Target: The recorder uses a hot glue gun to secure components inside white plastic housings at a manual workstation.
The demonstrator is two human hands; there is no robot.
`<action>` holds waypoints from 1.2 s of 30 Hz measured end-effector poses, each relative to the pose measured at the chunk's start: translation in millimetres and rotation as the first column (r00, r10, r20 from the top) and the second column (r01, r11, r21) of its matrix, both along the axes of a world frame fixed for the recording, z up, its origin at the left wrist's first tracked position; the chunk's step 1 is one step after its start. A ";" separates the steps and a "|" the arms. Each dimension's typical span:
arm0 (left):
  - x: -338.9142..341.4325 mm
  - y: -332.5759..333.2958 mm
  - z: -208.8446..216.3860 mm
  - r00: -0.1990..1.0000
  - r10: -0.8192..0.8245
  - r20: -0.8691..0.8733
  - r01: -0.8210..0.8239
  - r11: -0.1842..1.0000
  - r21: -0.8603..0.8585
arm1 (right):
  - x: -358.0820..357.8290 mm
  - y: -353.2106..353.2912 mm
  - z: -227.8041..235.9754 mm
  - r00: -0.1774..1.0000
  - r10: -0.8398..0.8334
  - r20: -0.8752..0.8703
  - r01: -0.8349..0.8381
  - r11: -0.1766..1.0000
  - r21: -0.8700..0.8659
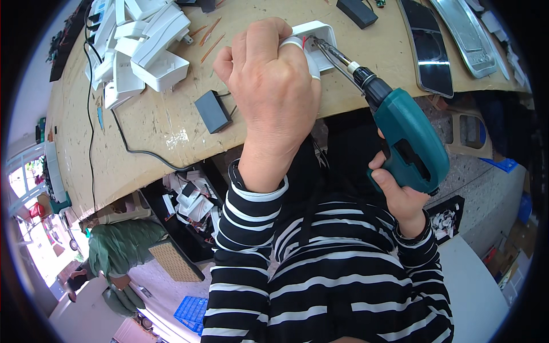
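Observation:
My left hand [274, 80] is closed around the near left side of a white plastic housing [327, 34] on the table. White coverings show on some of its fingers, and the fingertips are partly hidden behind the hand. My right hand [397, 191] is wrapped around the handle of a teal pistol-grip soldering gun [414, 137]. The gun's thin metal tip reaches into the open housing, close to a short bit of red wire. Whether the tip touches the wire I cannot tell. Left of my left wrist lies a small dark grey box [213, 111] with a thin black lead.
A heap of white plastic housings [140, 46] covers the table's far left, beside a black cable [131, 151]. Far right are another dark box [357, 12], a black glossy panel [426, 48] and a metal tray [466, 34]. Below, a drawer [197, 240] holds scrap parts; another person [123, 246] is lower left.

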State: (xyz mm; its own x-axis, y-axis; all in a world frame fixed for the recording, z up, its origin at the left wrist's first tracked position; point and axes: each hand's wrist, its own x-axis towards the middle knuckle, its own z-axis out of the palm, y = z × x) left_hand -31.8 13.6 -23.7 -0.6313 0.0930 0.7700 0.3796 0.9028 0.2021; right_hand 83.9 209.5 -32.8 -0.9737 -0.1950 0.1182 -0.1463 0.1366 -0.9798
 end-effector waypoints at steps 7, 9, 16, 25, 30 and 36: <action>1.4 -0.2 2.2 0.998 0.052 0.042 -0.050 0.998 -0.043 | 1.1 3.1 -1.6 1.000 0.014 -0.024 -0.014 1.000 -0.011; 1.4 0.2 2.4 0.998 0.052 0.038 -0.051 0.998 -0.036 | 1.2 3.0 -0.7 0.999 0.014 -0.029 -0.014 1.000 0.000; 1.7 0.7 2.3 0.998 0.047 0.041 -0.046 0.999 -0.028 | -0.1 3.2 -1.8 0.998 0.049 -0.043 -0.048 0.999 0.020; 1.5 -0.8 2.3 0.998 0.050 0.035 -0.048 0.998 -0.042 | -0.1 2.3 -2.0 0.999 0.028 -0.027 -0.027 0.999 0.029; 1.1 -0.7 1.9 0.998 0.048 0.034 -0.047 0.998 -0.043 | 1.6 4.4 -1.4 0.999 0.031 -0.019 -0.031 0.999 0.018; 2.0 -0.4 2.6 0.998 0.051 0.036 -0.049 0.998 -0.049 | 4.8 5.2 1.5 0.999 0.037 -0.023 -0.036 0.999 0.010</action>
State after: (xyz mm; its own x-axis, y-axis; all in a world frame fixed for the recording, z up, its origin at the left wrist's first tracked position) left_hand -29.8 13.2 -21.1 -0.6643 0.0967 0.7412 0.3269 0.9293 0.1717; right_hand 88.7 214.7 -31.3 -0.9629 -0.2316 0.1385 -0.1739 0.1399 -0.9748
